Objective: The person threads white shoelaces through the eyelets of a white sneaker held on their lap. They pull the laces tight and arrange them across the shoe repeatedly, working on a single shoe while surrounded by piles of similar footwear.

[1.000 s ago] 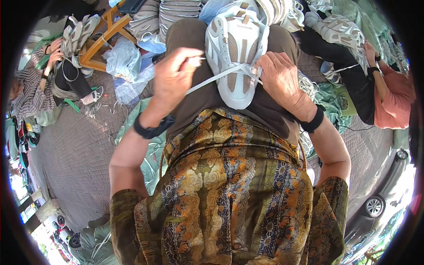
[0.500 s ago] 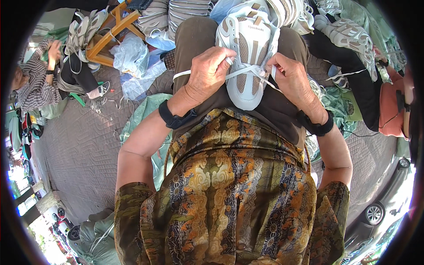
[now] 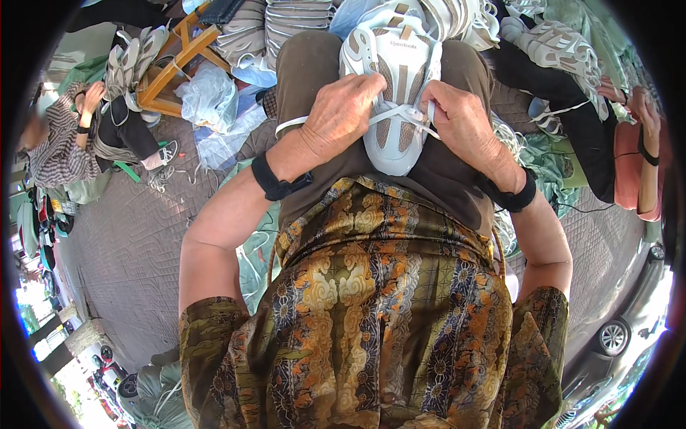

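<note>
Both hands [image 3: 404,118] pinch white shoe's [image 3: 393,93] lace [image 3: 400,114]

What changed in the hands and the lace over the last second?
The left hand moved in from its wide pull out to the left and now sits on the white sneaker, so the long stretch of white lace is drawn short. The right hand closed in on the lace crossing from the right. Unchanged: both hands keep their grip on the lace, and the sneaker stays sole-down on the lap.

A sneaker [image 3: 391,93] lies on the lap, left hand [image 3: 341,114] and right hand [image 3: 461,118] flanking its lace [image 3: 400,114].
</note>
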Tool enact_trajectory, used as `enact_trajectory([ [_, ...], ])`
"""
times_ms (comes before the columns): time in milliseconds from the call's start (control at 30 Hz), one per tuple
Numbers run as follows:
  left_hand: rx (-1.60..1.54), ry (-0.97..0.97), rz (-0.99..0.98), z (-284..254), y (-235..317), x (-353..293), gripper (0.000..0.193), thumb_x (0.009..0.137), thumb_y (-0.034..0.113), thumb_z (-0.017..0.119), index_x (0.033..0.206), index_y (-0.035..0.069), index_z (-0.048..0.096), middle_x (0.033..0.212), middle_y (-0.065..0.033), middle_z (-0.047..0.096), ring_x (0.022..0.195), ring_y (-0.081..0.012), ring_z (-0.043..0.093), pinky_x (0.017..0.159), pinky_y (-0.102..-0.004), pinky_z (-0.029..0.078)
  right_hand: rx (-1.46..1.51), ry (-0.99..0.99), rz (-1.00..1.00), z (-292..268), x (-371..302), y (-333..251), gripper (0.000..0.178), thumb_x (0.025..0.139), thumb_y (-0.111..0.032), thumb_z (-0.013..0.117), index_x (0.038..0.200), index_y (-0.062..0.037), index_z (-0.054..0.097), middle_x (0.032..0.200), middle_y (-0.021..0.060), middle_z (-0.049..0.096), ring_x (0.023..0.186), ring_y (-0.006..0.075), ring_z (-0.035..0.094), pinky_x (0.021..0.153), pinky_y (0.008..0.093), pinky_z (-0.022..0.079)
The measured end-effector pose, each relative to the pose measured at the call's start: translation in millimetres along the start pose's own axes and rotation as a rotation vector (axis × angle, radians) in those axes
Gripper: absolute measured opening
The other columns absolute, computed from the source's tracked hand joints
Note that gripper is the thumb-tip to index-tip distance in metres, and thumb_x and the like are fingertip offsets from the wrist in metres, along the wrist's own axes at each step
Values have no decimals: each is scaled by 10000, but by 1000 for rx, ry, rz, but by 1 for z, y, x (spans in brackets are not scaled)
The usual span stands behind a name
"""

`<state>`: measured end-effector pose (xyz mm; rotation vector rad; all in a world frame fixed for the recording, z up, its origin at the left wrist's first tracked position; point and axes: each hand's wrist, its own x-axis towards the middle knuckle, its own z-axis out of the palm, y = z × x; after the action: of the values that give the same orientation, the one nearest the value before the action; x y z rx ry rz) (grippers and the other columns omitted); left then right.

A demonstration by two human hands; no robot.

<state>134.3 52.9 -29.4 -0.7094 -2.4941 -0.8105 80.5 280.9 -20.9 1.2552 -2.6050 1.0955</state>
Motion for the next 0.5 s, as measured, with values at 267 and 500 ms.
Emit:
enact_trajectory([
  [267, 134, -169, 51, -44, -6, 5, 279, 799, -90, 526, 1047, 26, 579, 934, -110, 643, 879, -261, 627, 735, -404, 549, -163, 10, -141, -36, 1, 18, 99, 843, -9, 596, 937, -9, 569, 818, 150, 621, 735, 348, 621, 662, 395, 498],
  [500, 382, -240, 414, -47, 3, 48, 242, 745, 151, 704, 943, 50, 609, 979, -88, 576, 1044, -248, 542, 1015, -407, 387, -395, 24, -357, -33, 20, -9, 184, 782, -76, 673, 948, -39, 603, 953, 92, 604, 957, 265, 578, 843, 387, 454],
])
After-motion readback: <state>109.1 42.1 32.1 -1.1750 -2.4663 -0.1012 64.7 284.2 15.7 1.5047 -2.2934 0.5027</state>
